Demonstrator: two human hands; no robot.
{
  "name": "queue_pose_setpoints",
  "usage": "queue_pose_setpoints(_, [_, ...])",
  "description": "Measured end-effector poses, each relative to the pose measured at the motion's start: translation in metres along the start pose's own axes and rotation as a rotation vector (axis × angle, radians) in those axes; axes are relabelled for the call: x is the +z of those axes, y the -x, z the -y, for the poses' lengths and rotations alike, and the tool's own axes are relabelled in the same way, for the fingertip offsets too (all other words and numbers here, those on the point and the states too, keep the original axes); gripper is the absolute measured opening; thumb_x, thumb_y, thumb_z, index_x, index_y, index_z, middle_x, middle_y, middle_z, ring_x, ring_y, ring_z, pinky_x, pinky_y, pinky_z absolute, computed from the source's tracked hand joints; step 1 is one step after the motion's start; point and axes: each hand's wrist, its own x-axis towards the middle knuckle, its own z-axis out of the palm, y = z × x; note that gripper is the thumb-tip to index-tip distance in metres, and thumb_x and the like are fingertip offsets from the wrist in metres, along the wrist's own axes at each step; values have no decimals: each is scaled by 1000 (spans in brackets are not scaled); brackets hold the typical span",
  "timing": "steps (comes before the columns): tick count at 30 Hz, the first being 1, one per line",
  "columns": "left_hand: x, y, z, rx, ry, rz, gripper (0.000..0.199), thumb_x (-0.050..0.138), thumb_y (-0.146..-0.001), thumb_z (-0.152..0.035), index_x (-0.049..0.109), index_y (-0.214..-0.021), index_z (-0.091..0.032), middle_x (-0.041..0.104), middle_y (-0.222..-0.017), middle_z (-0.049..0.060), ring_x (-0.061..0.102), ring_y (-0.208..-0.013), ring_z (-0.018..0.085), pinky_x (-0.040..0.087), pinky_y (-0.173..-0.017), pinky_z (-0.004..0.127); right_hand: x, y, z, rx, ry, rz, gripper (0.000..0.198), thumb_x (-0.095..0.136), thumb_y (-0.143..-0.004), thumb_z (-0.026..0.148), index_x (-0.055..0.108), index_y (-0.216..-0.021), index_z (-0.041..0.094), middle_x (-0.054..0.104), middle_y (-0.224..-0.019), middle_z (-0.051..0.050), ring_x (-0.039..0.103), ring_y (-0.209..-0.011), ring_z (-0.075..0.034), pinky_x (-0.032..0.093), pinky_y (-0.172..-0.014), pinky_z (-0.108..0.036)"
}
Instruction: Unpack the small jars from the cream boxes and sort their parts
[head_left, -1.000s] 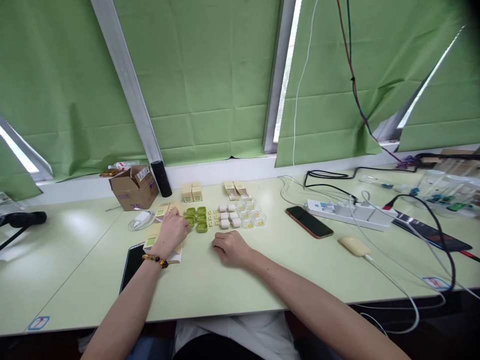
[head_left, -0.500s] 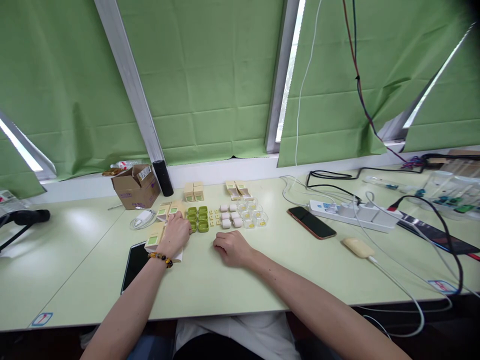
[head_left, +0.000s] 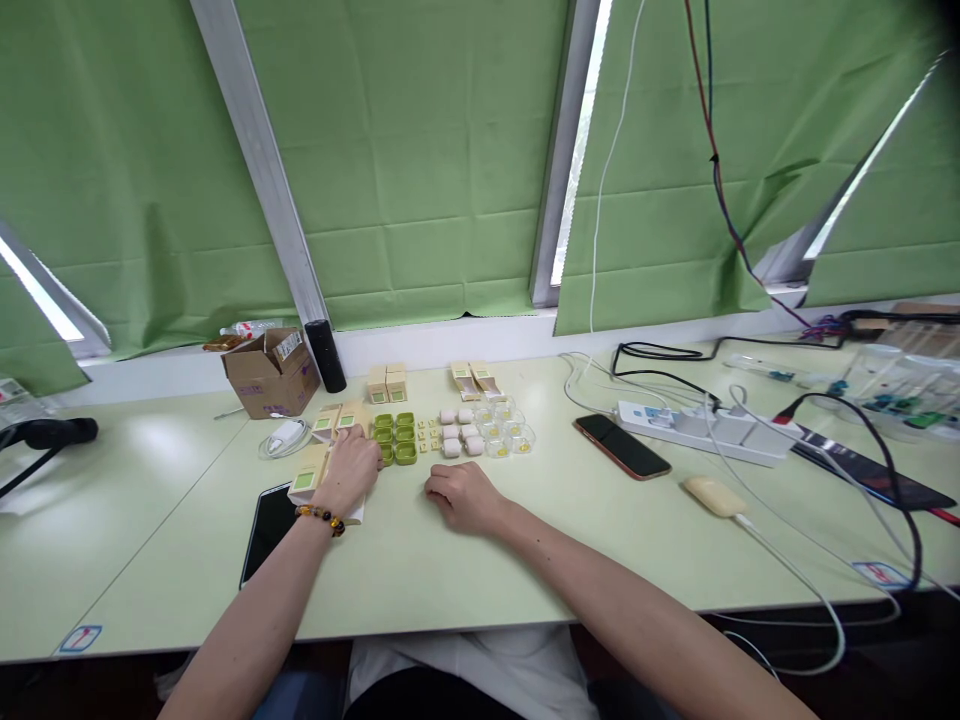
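My left hand [head_left: 352,468] lies palm down among small cream cardboard boxes [head_left: 303,481], its fingers curled downward. The hand covers part of the boxes, and whatever lies beneath the fingers is hidden. Close by its fingertips stand two columns of green square cups [head_left: 406,436]. My right hand [head_left: 463,497] rests on the table in a loose fist, with nothing showing in it. Beyond it sit tiny yellow pieces [head_left: 428,436], pale pink cylinders [head_left: 451,448] and clear round cups with yellow bits [head_left: 499,448], all set out in rows.
Two closed boxes [head_left: 387,383] and two opened ones [head_left: 478,380] stand farther back. A dark phone [head_left: 266,530] lies under my left forearm. Rightward are another phone [head_left: 622,446], a power strip [head_left: 705,432], a cream case [head_left: 713,496] and loose cables. A brown carton [head_left: 271,375] sits back left.
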Motion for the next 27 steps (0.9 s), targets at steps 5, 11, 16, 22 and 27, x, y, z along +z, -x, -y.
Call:
queue_pose_setpoints(5, [1,0,0,1,-33,5,28,56,-91,-17,68,-65,-18,67,-75,17,56,-100,34,34,-85,44,-1,0,1,8,3,5,16,57,-92,17,72,-89,19,71,-86,-3,53,-65,-13,20,-57,-31])
queue_pose_setpoints(11, [-1,1,1,10,-34,0,24,63,-90,-23,70,-68,-20,69,-76,16,57,-102,35,35,-87,45,-1,0,1,6,-1,15,16,57,-93,17,72,-89,20,71,-86,-3,55,-65,-14,21,-57,-31])
queue_pose_setpoints(16, [-8,1,-7,4,28,-112,28,55,-95,-22,73,-74,-21,70,-76,14,55,-101,33,35,-87,45,-2,-1,1,7,-3,22,16,56,-92,16,72,-90,20,71,-87,-3,53,-65,-13,21,-57,-31])
queue_pose_setpoints(22, [-6,0,-26,75,69,-125,32,49,-97,-16,72,-74,-21,71,-77,12,55,-98,30,34,-88,45,-4,-1,2,8,2,26,17,56,-93,17,73,-89,19,71,-87,-4,52,-64,-13,21,-58,-30])
queue_pose_setpoints(27, [-1,1,-22,19,-4,-117,23,56,-90,-16,73,-76,-20,69,-76,15,56,-103,33,35,-89,46,-3,-1,2,3,0,20,16,58,-92,16,73,-90,19,71,-87,-4,54,-65,-13,22,-58,-30])
